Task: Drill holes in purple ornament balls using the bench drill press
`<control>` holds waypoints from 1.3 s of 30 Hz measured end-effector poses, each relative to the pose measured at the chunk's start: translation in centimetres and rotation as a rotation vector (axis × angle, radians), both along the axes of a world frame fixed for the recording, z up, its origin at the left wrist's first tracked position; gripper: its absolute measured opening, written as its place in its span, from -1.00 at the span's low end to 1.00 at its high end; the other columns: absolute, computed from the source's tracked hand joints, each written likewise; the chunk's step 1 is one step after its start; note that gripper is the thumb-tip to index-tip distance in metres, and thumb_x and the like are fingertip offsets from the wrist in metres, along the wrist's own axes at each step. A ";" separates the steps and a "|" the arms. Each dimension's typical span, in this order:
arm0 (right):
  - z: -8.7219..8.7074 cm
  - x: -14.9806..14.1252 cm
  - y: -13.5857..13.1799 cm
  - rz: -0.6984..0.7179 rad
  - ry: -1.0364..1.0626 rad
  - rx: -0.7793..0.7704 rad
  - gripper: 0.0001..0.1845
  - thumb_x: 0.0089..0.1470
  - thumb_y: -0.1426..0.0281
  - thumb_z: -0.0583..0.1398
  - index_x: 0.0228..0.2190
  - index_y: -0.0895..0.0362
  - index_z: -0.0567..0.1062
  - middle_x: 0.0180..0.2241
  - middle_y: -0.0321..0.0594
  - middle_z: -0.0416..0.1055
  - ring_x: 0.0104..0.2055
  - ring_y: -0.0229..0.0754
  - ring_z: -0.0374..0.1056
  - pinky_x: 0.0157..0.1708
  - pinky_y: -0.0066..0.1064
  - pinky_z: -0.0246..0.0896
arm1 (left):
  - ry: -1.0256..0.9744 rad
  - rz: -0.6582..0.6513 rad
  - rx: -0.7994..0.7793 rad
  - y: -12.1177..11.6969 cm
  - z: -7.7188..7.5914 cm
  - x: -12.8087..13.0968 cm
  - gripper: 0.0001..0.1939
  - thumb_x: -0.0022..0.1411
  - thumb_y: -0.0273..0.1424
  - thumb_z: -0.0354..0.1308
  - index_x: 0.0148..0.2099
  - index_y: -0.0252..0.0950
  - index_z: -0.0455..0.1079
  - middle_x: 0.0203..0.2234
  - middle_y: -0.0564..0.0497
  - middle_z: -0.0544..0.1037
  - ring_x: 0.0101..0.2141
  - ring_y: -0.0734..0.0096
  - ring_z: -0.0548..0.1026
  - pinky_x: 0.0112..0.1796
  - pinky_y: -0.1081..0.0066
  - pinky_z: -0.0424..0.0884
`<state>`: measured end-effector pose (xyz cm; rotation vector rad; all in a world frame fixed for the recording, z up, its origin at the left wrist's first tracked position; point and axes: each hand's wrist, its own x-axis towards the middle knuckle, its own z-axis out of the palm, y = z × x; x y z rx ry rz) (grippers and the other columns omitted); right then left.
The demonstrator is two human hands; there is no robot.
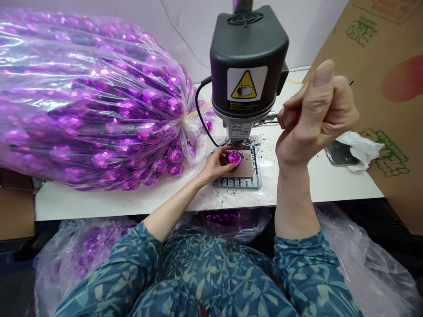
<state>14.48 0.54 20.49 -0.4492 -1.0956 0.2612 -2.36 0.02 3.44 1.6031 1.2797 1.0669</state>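
Observation:
A shiny purple faceted ball (233, 157) sits on a brown board (246, 166) over the slotted metal base (256, 182) of a small drill press (249, 57). Thumb and fingers of my left hand (216, 165) pinch the ball from its left side, right below the chuck (237, 143). Whether the bit touches the ball I cannot tell. My right hand (317, 114) is raised to the right of the press, closed around the feed lever handle (298, 116), of which only a little red shows. Dark shavings lie around the base.
A big clear bag (99, 101) full of purple balls lies on the white table (132, 204) at left. On the right are a phone (342, 153), a crumpled tissue (361, 149) and a large cardboard box (380, 88). Plastic bags (76, 251) hang below the table edge.

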 end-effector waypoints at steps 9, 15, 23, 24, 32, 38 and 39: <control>0.2 -0.1 0.6 -0.072 -0.018 -0.033 -0.39 0.24 0.00 0.16 -0.61 0.19 0.22 -0.69 -0.45 0.04 -0.66 -0.59 0.02 -0.56 -0.54 -0.06 | 0.038 0.031 0.078 -0.1 -0.8 1.8 -0.46 0.09 -0.32 0.52 0.10 -0.30 0.49 -0.08 -0.12 0.63 -0.10 0.20 0.60 -0.01 0.22 0.53; 0.3 -0.1 0.7 -0.094 -0.041 -0.101 -0.35 0.22 -0.09 0.10 -0.62 0.19 0.20 -0.70 -0.45 -0.04 -0.67 -0.59 0.01 -0.56 -0.52 -0.09 | -0.028 -0.016 0.067 -0.3 -1.2 2.2 -0.46 0.15 -0.33 0.50 0.13 -0.28 0.44 0.03 -0.16 0.63 0.04 0.10 0.62 0.13 0.11 0.53; -0.8 -0.2 -0.8 -0.127 -0.017 -0.103 -0.37 0.26 -0.02 0.13 -0.65 0.17 0.25 -0.70 -0.40 0.06 -0.66 -0.53 0.07 -0.57 -0.47 0.01 | -0.062 -0.027 0.045 -0.5 -1.4 2.0 -0.44 0.17 -0.31 0.50 0.15 -0.28 0.40 0.04 -0.18 0.63 0.06 0.07 0.61 0.14 0.08 0.53; -1.2 -0.2 -0.9 -0.136 -0.007 -0.109 -0.35 0.25 -0.04 0.14 -0.65 0.17 0.25 -0.71 -0.40 0.07 -0.67 -0.53 0.06 -0.58 -0.45 0.01 | -0.064 -0.031 0.049 -0.5 -1.5 2.0 -0.44 0.17 -0.31 0.49 0.15 -0.29 0.40 0.04 -0.18 0.62 0.06 0.08 0.61 0.15 0.08 0.52; -3.6 -0.1 0.2 -0.089 0.084 0.061 -0.32 0.29 0.02 0.17 -0.66 0.20 0.13 -0.74 -0.39 -0.07 -0.68 -0.54 -0.01 -0.65 -0.54 0.00 | -0.068 -0.030 0.064 -0.5 -2.0 1.9 -0.42 0.18 -0.27 0.49 0.17 -0.27 0.39 0.08 -0.18 0.58 0.08 0.09 0.58 0.17 0.09 0.49; -5.1 0.3 1.2 -0.100 0.123 0.148 -0.36 0.29 0.08 0.17 -0.63 0.21 0.08 -0.71 -0.40 -0.13 -0.68 -0.57 -0.12 -0.65 -0.57 -0.04 | -0.055 -0.016 0.083 -0.4 -2.2 1.8 -0.42 0.17 -0.27 0.51 0.17 -0.25 0.40 0.05 -0.16 0.59 0.06 0.10 0.58 0.15 0.08 0.50; -5.5 0.3 1.4 -0.091 0.130 0.171 -0.36 0.28 0.09 0.19 -0.63 0.21 0.08 -0.71 -0.41 -0.11 -0.68 -0.58 -0.14 -0.64 -0.57 -0.07 | -0.058 -0.019 0.084 -0.4 -2.2 1.8 -0.42 0.17 -0.26 0.51 0.16 -0.25 0.41 0.05 -0.16 0.59 0.06 0.10 0.59 0.14 0.08 0.50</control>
